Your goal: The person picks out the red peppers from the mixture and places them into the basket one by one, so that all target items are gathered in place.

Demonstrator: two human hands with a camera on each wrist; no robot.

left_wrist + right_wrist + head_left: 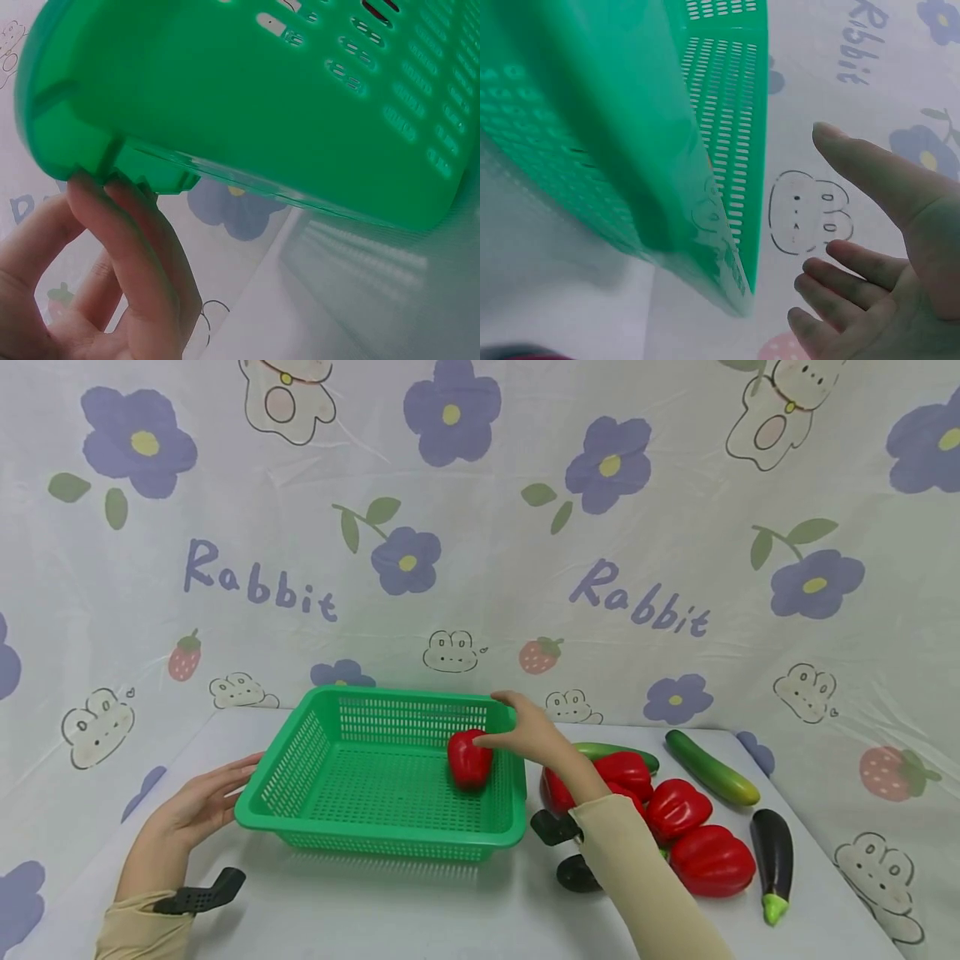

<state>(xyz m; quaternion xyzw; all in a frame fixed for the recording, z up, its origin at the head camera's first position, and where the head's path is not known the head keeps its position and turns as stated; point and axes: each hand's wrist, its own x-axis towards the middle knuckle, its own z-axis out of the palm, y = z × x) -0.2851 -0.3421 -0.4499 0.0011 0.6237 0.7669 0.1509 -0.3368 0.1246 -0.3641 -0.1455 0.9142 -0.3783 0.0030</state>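
Note:
A green plastic basket (pixel 375 835) stands on the white table, a red bell pepper (pixel 469 764) lying in its right end. My left hand (pixel 198 802) is at the basket's left end; in the left wrist view its curved fingers (pixel 139 255) hold the edge of the rim. Over the basket's right end is my right hand (pixel 528 731), thumb and fingers spread apart. In the right wrist view that hand (pixel 885 262) holds nothing, beside the basket's mesh wall (pixel 724 112).
Right of the basket lie several red bell peppers (pixel 712 860), partly behind my right sleeve (pixel 645 877). Near them are a cucumber (pixel 708 764), a second green vegetable (pixel 645 760), an eggplant (pixel 772 852) and a dark object (pixel 577 875). A patterned cloth (pixel 465 593) hangs behind the table.

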